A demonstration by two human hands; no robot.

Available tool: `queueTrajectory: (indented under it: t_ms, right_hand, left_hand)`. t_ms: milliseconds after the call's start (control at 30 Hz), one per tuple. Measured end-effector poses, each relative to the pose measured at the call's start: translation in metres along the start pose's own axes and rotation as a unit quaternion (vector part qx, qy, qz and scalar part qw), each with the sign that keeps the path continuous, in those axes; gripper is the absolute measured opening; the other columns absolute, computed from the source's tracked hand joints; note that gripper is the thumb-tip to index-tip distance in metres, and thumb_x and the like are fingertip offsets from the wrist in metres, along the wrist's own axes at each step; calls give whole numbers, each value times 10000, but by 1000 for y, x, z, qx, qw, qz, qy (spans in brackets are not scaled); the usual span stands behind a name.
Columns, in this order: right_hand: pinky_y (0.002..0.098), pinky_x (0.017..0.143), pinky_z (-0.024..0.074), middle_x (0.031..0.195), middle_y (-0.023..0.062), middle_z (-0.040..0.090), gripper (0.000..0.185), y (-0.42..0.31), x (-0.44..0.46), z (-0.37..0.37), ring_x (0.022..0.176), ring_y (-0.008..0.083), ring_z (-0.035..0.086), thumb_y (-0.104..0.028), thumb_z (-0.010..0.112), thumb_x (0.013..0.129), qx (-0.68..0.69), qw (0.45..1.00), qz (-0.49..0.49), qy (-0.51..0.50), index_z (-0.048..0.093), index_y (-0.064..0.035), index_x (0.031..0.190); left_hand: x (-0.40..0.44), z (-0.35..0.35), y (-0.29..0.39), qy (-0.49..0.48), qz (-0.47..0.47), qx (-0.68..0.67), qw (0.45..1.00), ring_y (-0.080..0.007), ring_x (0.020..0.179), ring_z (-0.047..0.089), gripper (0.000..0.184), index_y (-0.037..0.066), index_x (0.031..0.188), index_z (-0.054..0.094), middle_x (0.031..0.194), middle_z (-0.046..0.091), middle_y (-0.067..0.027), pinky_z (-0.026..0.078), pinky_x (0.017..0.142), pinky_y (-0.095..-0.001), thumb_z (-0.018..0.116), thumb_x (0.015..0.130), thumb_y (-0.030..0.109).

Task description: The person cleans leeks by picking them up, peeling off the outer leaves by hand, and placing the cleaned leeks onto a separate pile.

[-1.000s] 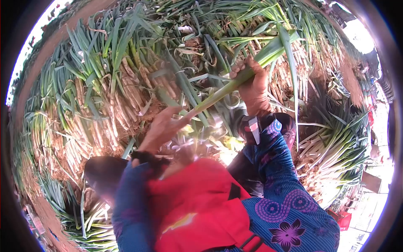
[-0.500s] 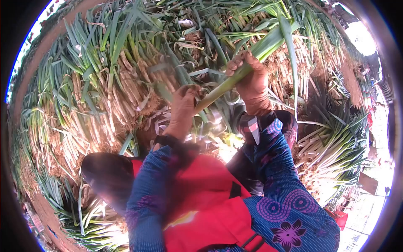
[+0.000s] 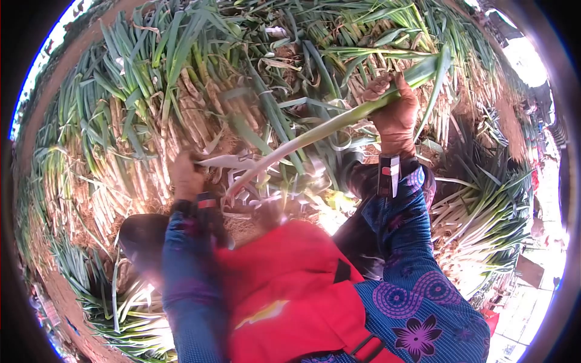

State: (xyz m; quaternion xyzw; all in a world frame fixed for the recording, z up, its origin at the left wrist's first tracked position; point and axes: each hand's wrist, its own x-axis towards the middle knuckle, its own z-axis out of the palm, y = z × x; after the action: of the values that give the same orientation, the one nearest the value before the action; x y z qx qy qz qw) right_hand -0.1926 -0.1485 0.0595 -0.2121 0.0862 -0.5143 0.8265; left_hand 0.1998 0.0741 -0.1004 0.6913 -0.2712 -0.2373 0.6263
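While the right hand (image 3: 393,115), at two o'clock, wraps its grip round a leek (image 3: 321,129) slanting toward eight, the left, (image 3: 189,176) at nine, touches a pale strip (image 3: 233,161); blur hides whether it's closed. This shaft looks mostly bare, three o'clock's white leeks (image 3: 469,212) seem finished, ten o'clock's brownish bunches (image 3: 190,101) untouched.

Glare whitens the right edge; the left hand (image 3: 187,176) blurs.
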Motion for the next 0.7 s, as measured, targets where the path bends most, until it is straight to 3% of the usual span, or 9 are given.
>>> queueTrajectory:
  t_ms: [33, 67, 233, 367, 433, 500, 533, 600, 700]
  right_hand:
    - [315, 647, 415, 748, 32, 483, 208, -2, -2, 2, 695, 167, 460, -236, 628, 892, -24, 1000, -20, 6, 535, -57, 843]
    - [314, 649, 418, 746, 32, 482, 204, -5, -2, 0, 696, 167, 461, -230, 633, 887, -21, 999, -30, 15, 536, -56, 844]
    - [339, 697, 454, 760, 52, 485, 235, -26, -6, -17, 715, 190, 479, -244, 643, 857, -4, 994, -84, 72, 533, -38, 878]
    - [384, 705, 465, 760, 83, 480, 278, -25, -7, -13, 717, 222, 483, -268, 599, 876, 27, 978, -119, 169, 508, -6, 866]
    - [389, 698, 469, 753, 90, 477, 288, -37, -5, -27, 711, 224, 484, -278, 581, 884, 39, 968, -152, 197, 502, -3, 856]
    - [389, 684, 477, 736, 90, 477, 299, -52, -4, -36, 684, 225, 478, -288, 560, 897, 54, 962, -163, 210, 490, -4, 834]
    - [388, 683, 478, 733, 87, 478, 296, -57, -3, -39, 676, 224, 484, -285, 563, 897, 51, 962, -161, 213, 490, -6, 831]
    - [387, 681, 481, 726, 79, 480, 288, -65, -4, -52, 662, 222, 495, -281, 569, 895, 47, 960, -162, 222, 490, -12, 826]
    - [371, 674, 497, 723, 49, 516, 258, -45, -5, -53, 651, 190, 545, -250, 650, 855, 25, 969, -172, 174, 480, -57, 838]
  left_hand:
    - [8, -19, 1, 35, -9, 40, 999, -143, 600, 529, 126, 72, 974, 588, 693, 551, -23, 479, 548, -281, 511, 952, 170]
    - [18, -31, 19, 124, -245, -151, 950, -136, 575, 513, 123, 87, 945, 590, 669, 540, -15, 457, 523, -275, 524, 945, 190]
    - [81, -160, -32, 198, -123, 66, 970, -122, 527, 420, 221, 128, 760, 517, 611, 467, 5, 374, 481, -276, 494, 939, 257]
    - [91, -177, 26, 319, -135, -77, 935, -158, 501, 409, 208, 131, 740, 483, 610, 459, -4, 358, 465, -320, 511, 914, 241]
    - [99, -217, 42, 303, -93, 124, 940, -185, 569, 493, 153, 90, 808, 526, 695, 539, -29, 414, 512, -348, 570, 872, 222]
    - [103, -266, 62, 205, -65, 681, 700, -212, 638, 577, 172, 49, 877, 569, 779, 619, -54, 470, 560, -376, 628, 830, 203]
    - [103, -284, 69, 181, -47, 763, 618, -226, 672, 619, 206, 28, 911, 591, 822, 659, -66, 498, 584, -390, 657, 809, 193]
    - [125, -352, 47, 195, -36, 734, 650, -219, 618, 583, 200, 59, 903, 600, 774, 622, -39, 488, 555, -355, 703, 764, 157]
    - [111, -278, 72, 117, -11, 405, 907, -184, 720, 609, 163, 43, 931, 644, 871, 651, -61, 497, 611, -290, 640, 828, 169]
